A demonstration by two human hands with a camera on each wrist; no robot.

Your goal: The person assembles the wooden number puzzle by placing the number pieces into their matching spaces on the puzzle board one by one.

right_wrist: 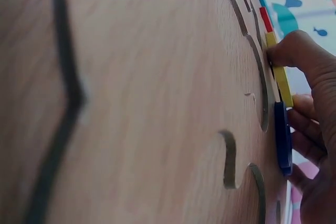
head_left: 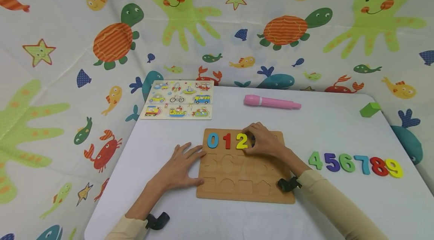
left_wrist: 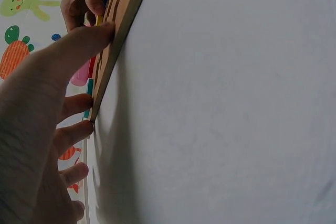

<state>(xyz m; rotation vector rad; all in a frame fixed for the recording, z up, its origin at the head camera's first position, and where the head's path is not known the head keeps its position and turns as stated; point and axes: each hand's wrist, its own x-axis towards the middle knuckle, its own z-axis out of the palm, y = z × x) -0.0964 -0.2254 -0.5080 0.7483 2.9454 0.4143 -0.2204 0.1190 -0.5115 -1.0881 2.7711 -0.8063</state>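
My right hand (head_left: 266, 142) reaches over the top row of a wooden number puzzle board (head_left: 234, 196) and pinches the yellow number 2 (head_left: 242, 141) between thumb and fingers. Under that hand, a dark blue number piece (right_wrist: 283, 137) stands on the board beside the 2, mostly hidden in the head view. To the left of the 2 are the red number 1 (head_left: 227, 141) and the blue number 0 (head_left: 213, 140). With fingers spread, my left hand (head_left: 179, 166) touches the board's left edge with thumb and fingertips. Cut outlines show in the lower rows.
Loose numbers lie in a row at the right, from the green 4 (head_left: 315, 161) to the yellow 9 (head_left: 394, 168). Behind the board are a vehicle picture puzzle (head_left: 178, 100) and a pink marker-shaped object (head_left: 272, 102). A green block (head_left: 370, 110) sits at the back right.
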